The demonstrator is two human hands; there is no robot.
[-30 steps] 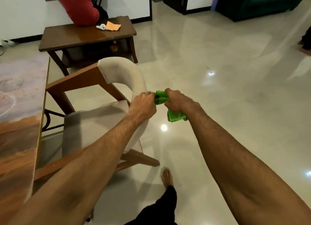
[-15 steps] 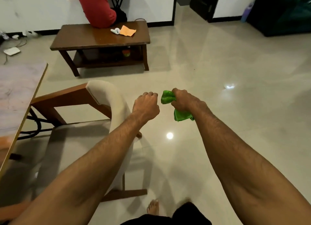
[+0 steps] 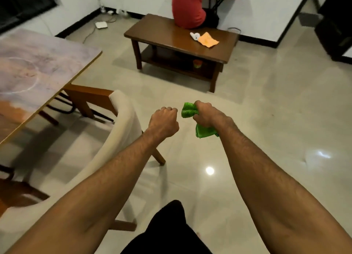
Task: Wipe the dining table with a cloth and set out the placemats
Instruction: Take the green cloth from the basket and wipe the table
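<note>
Right hand [image 3: 206, 114]: gripping crumpled green microfibre cloth [image 3: 190, 112].
Left hand [image 3: 163, 121]: fisted, empty, beside cloth.

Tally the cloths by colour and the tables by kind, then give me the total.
Green cloth: 1, gripped in the right hand
Orange cloth: 1, lying on the coffee table
Dining table: 1
Coffee table: 1
Total: 4
</note>
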